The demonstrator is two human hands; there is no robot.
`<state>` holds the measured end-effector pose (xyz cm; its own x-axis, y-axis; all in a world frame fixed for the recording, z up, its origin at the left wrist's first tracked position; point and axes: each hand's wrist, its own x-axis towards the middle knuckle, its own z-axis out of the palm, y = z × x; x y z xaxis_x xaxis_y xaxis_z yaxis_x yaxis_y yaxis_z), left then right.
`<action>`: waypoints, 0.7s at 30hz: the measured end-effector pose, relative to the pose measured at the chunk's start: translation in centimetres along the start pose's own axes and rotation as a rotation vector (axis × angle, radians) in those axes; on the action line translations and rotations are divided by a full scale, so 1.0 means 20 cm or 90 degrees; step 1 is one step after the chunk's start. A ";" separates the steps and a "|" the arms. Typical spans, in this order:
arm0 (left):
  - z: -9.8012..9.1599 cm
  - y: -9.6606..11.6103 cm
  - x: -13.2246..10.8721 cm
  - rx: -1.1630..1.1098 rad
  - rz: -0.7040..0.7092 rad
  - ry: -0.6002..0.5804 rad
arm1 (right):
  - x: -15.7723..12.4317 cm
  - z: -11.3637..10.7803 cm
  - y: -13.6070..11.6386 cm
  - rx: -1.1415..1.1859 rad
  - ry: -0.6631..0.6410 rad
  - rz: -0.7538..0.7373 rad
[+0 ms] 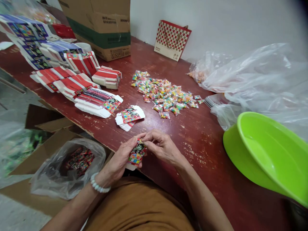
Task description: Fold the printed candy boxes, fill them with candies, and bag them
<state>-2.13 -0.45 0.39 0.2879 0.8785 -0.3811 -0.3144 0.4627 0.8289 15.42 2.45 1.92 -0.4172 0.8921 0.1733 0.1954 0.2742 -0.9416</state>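
Just over the table's near edge, my left hand [121, 158] is wrapped round a small printed candy box [136, 154], red and black with bright round pictures. A white flap sticks out at the box's lower end. My right hand [160, 146] pinches at the upper end of the same box, thumb and fingertips together there; whether they grip its flap or something small is hidden. Beyond my hands lies a small stack of flattened boxes [131, 115] with white flaps. Farther back spreads a heap of small clear-wrapped colourful candies [166, 94].
Stacks of red flat boxes [68, 83] and blue ones [31, 41] fill the table's left side, before a large carton [101, 29]. A checked gift bag [172, 40] stands at the wall. Plastic bags [252, 73] and a green basin [240, 154] are right. A lined carton [69, 170] holds small packets below left.
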 end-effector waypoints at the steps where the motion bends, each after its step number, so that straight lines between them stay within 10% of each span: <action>1: 0.00 -0.01 0.00 -0.007 -0.005 0.002 | -0.02 0.02 0.01 -0.001 0.011 -0.010; 7: 0.03 -0.08 -0.10 -0.038 -0.049 0.001 | 0.01 -0.04 0.09 0.003 0.006 0.073; 12: -0.01 -0.15 -0.20 -0.053 -0.139 -0.047 | 0.27 -0.31 0.26 -0.287 0.322 0.238; 21: -0.49 0.01 -0.25 0.239 -0.188 -0.137 | 0.36 -0.40 0.43 -0.284 0.393 0.372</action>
<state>-12.44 -3.62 -1.60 0.5066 0.6545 -0.5612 0.1435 0.5779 0.8034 21.16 14.19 -2.66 0.3694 0.9280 -0.0481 0.5970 -0.2767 -0.7530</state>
